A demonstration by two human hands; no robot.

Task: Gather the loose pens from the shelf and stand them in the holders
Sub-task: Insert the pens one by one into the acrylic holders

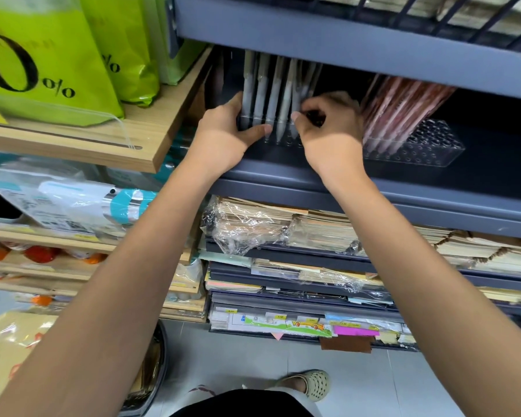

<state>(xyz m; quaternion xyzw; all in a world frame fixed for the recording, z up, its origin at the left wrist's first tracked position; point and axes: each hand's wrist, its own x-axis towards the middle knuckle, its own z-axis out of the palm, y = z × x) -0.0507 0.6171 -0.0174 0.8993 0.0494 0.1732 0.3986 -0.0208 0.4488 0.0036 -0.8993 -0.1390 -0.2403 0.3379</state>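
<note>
- Left hand [223, 127]: wrapped round the left end of the left holder [278, 142], thumb laid across the clear front, fingers out of sight behind. Probably bracing the block against sliding or tipping during insertion.
- Right hand [333, 127]: fingers curled tight, thumb tip pressed to the right end of the grey pens [269, 94]. Apparently pinching one or more of them for guiding down into a hole; exact number hidden by the knuckles.
- Grey pens: standing tip-down in a close row in the left holder, tops reaching up behind the upper shelf edge [343, 46]. Upright storage for keeping barrels separate and easy to pick.
- Pink pens [400, 106]: packed slantwise in the left part of the right holder [433, 145], just beside the right hand. Many holes at that holder's right end unfilled.
- Grey shelf [403, 182]: carrying both holders side by side, set back from the front lip. No loose pens discernible on the dark surface, though partly hidden by hands and shadow.
- Judged step: seating pens in the left holder, not yet finished.
- Surroundings: green bags [57, 61] on a wooden shelf [151, 139] to the left, wrapped notebook stacks [283, 227] below.
</note>
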